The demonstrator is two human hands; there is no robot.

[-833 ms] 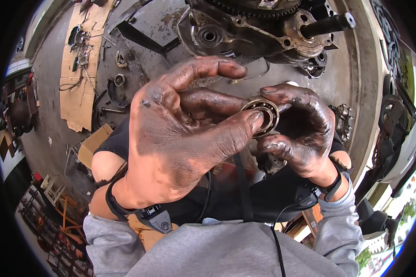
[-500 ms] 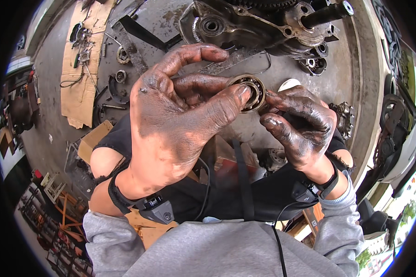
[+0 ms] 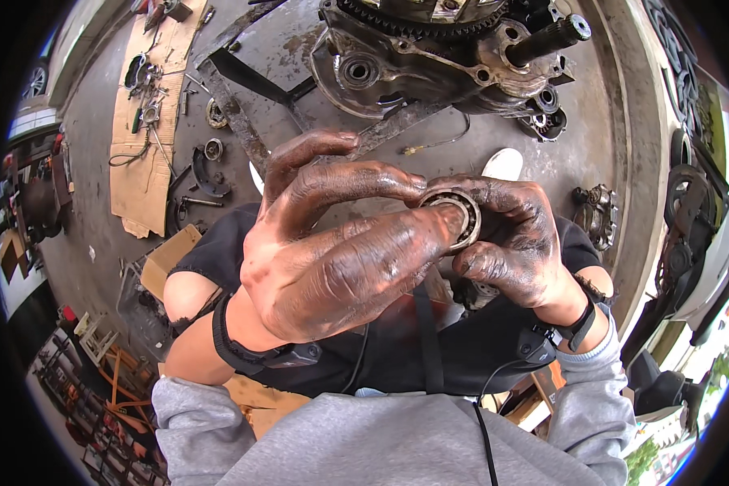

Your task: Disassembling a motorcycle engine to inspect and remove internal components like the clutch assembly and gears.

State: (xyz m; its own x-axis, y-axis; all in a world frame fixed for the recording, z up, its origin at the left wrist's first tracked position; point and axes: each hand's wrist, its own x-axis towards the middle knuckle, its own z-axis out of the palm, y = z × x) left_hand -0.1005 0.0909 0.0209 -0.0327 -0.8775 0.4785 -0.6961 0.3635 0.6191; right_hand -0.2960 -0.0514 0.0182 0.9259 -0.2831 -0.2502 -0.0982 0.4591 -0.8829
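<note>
In front of my lap, both hands meet at a small metal ball bearing (image 3: 473, 220), its ring tilted and its balls partly showing. My left hand (image 3: 340, 251), black with grease, has its thumb pressed over the bearing's opening and its index fingertip at the far edge. The other left fingers are loosely bent. Just as greasy, my right hand (image 3: 520, 231) curls round the bearing's right side, index finger along the top and thumb below. Part of the ring is hidden by the left thumb.
Beyond my hands stands a large oily gear casing (image 3: 429, 77) with a protruding shaft (image 3: 551, 40), on a metal frame (image 3: 239, 113). A cardboard sheet (image 3: 150, 194) with tools and parts lies at the left. Another metal part (image 3: 595, 215) sits at the right.
The bearing has shifted right and slightly down. My left hand has moved right with its thumb pushed further over the bearing, and my right fingers have closed round the edge.
</note>
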